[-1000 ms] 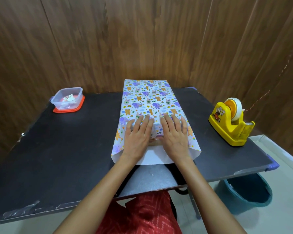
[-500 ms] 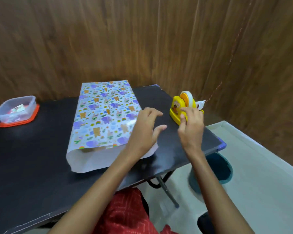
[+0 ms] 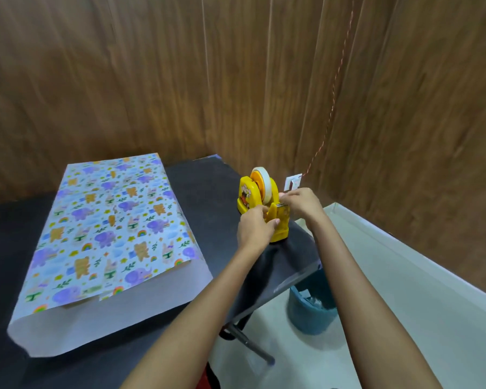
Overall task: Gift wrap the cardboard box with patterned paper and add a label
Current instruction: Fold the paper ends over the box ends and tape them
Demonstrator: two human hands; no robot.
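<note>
Both hands work at the yellow tape dispenser (image 3: 249, 197) near the table's (image 3: 208, 186) three o'clock edge.
Animal-print patterned paper (image 3: 110, 234) lies flat at its nine o'clock, white flap toward six. The left hand (image 3: 254, 230) grips the dispenser's front; the right hand's (image 3: 303, 203) fingers curl at the cutter, grasp unclear.

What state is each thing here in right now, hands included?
patterned paper, folded over, near end open with white underside showing, no tape visible
tape dispenser, upright on the table, roll loaded
left hand, grips the tape dispenser's front
right hand, fingers at the cutter, grip unclear
bin, open, scraps inside
</note>
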